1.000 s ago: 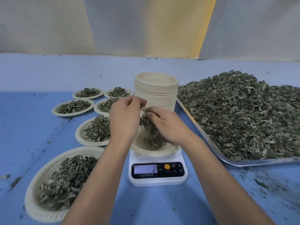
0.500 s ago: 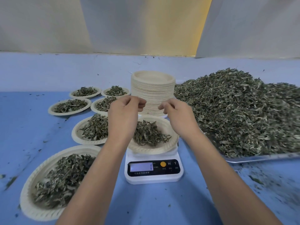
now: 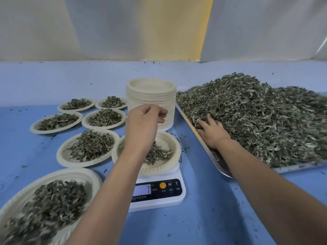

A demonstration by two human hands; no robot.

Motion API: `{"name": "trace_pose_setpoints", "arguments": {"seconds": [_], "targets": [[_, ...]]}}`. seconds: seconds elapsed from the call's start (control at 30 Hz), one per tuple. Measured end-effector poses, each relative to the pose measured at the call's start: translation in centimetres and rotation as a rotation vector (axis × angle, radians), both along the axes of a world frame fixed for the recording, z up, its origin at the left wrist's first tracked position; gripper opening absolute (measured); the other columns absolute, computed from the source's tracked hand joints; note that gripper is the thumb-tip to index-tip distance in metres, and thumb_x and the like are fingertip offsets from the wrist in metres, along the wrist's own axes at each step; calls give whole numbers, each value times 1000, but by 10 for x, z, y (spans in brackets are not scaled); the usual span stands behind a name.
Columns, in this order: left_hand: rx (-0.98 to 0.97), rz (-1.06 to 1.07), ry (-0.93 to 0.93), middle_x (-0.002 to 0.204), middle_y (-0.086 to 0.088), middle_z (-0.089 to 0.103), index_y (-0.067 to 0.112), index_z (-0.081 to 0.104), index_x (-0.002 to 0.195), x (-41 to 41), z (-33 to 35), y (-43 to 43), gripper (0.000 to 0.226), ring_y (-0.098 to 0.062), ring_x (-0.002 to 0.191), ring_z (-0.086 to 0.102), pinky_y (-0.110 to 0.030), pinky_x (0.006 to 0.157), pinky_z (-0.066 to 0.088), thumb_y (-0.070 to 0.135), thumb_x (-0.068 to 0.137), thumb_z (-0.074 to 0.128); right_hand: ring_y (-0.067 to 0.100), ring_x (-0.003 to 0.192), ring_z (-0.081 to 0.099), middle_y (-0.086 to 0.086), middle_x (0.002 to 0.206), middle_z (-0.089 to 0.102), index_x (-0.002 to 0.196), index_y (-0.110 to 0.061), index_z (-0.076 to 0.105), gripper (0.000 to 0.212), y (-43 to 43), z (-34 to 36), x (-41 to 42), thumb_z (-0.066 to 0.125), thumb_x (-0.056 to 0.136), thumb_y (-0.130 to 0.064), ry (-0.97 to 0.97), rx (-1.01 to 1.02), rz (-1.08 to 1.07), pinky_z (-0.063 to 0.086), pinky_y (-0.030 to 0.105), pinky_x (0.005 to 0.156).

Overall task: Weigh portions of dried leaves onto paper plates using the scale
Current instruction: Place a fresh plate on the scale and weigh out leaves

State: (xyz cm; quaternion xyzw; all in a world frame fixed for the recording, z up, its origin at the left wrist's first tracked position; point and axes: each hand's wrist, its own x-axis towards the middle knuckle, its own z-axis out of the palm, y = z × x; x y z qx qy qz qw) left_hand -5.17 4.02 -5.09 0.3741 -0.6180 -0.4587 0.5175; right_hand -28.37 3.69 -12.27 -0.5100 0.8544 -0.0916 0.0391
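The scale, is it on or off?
On. The display of the scale is lit and shows a digit, with a paper plate of leaves on it.

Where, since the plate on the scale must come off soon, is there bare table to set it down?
Bare blue table lies near you, right of the scale and in front of the tray; also far left, beyond the filled plates. Crowded: left of the scale, and behind it, where the plate stack stands.
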Motion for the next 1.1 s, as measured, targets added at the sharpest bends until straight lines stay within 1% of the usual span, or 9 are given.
{"name": "trace_pose_setpoints", "arguments": {"seconds": [0.1,0.2,0.33,0.53,0.7,0.8,0.93,1.03,1.1], "targets": [[-15,-14,-6,74,6,72,19,71,69,-5,-1,-2,29,-10,71,66,-27,74,49,16,89,50,39,144,9,5,161,-6,152,-31,15,50,-7,-4,0,27,104,-37,1,122,30,22,50,114],[-11,-17,-22,75,7,72,20,71,70,-5,-4,-3,29,-9,71,66,-27,74,49,17,90,50,37,135,33,16,153,27,147,-16,32,46,-8,-4,1,27,104,-33,27,168,60,33,43,109],[18,-10,-2,77,5,72,19,71,71,-1,-4,-4,29,-9,71,66,-28,73,49,17,90,49,34,111,56,18,124,60,122,-9,60,34,-2,1,5,36,101,-21,-7,-54,46,46,36,88],[21,-8,2,76,6,72,19,70,71,1,-3,-3,28,-9,70,66,-28,70,49,17,90,49,31,103,59,8,110,68,111,-27,68,30,5,3,9,45,94,-16,103,-186,35,45,33,74],[19,-2,-9,77,7,71,19,70,71,2,-3,-2,29,-8,71,66,-28,68,49,18,91,49,34,102,60,14,113,66,133,-27,53,41,4,4,12,40,97,-12,108,-261,17,48,37,76],[17,2,1,79,5,71,18,70,72,4,0,-2,29,-10,70,65,-27,70,48,17,92,48,33,90,63,14,108,68,133,-19,52,35,6,9,15,42,99,-16,37,-400,-30,52,39,73],[3,17,22,77,3,71,17,69,72,13,2,-4,28,-8,65,64,-22,71,48,16,92,49,14,66,58,4,102,70,117,-15,65,24,10,27,30,52,97,-20,-134,-752,-25,50,30,65],[8,43,15,77,6,72,19,70,72,26,1,-9,29,-6,67,66,-23,72,48,17,91,48,2,79,63,-4,95,71,108,-15,70,19,9,42,54,60,92,-18,-397,-947,20,48,15,71],[24,65,23,74,8,71,21,70,70,36,-2,-13,30,-7,68,66,-25,73,49,17,91,48,-5,75,65,-6,88,72,102,-13,72,15,8,50,76,63,90,-13,-676,-970,108,49,10,70]]}}
